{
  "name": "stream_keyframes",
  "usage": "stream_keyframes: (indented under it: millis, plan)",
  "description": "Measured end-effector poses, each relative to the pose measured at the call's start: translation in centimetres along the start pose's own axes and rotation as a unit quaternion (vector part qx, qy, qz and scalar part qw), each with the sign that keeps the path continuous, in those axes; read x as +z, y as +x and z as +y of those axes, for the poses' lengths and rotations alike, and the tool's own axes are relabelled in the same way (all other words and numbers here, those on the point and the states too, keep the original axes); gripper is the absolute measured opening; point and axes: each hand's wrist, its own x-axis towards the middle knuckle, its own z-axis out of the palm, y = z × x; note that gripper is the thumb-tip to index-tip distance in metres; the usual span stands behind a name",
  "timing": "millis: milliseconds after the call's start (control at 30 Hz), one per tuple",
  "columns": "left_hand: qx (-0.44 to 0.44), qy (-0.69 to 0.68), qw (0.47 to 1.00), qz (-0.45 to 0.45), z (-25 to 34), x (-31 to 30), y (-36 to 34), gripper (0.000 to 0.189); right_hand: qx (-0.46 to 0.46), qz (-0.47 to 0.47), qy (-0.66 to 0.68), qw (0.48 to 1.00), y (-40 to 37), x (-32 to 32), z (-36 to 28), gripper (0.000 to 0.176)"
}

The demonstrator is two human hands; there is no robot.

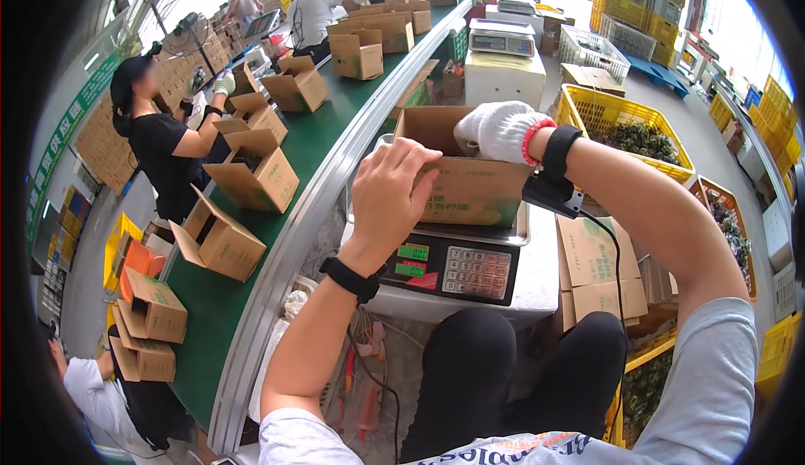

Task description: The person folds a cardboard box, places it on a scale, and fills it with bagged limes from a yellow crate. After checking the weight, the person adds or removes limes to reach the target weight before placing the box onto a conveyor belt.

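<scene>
An open cardboard box (pixel 470 192) with green print stands on the pan of a digital scale (pixel 453 268), and green figures are lit on its display. My left hand (pixel 390 184), bare, grips the box's upper left edge, thumb against the near wall. My right hand (pixel 501 131), in a white knitted glove with a red cuff, reaches over the right side of the box. Its fingers are curled down into the opening, with the tips hidden behind the near wall. A black device (pixel 553 195) with a cable is strapped at my right wrist.
To the left runs a green conveyor belt (pixel 314 146) with several open boxes; a metal rail edges it. A co-worker (pixel 155 138) stands across it. Yellow crates (pixel 579 100) with dark produce sit at right. Flattened cardboard (pixel 599 264) lies beside the scale's stand.
</scene>
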Motion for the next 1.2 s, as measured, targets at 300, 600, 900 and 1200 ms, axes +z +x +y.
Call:
stream_keyframes:
  millis: [300, 600, 900, 1200]
  plan:
    - [0.014, 0.031, 0.999, 0.016, 0.3, 0.3, 0.1, 0.026, 0.033, 0.223, 0.400, 0.888, -8.2, -6.2, 1.8, 0.023]
    - [0.031, -0.104, 0.992, 0.070, 3.6, -1.4, -0.7, 0.032, 0.424, 0.239, 0.419, 0.766, -36.6, -2.6, -0.1, 0.035]
    - [-0.076, -0.249, 0.955, 0.141, 3.2, -3.6, -0.7, 0.018, 0.572, 0.235, 0.543, 0.568, -68.2, 16.1, -4.4, 0.036]
    - [-0.040, -0.257, 0.965, 0.037, 6.4, -2.7, -1.2, 0.009, 0.648, 0.092, 0.473, 0.591, -74.3, 31.2, -6.6, 0.037]
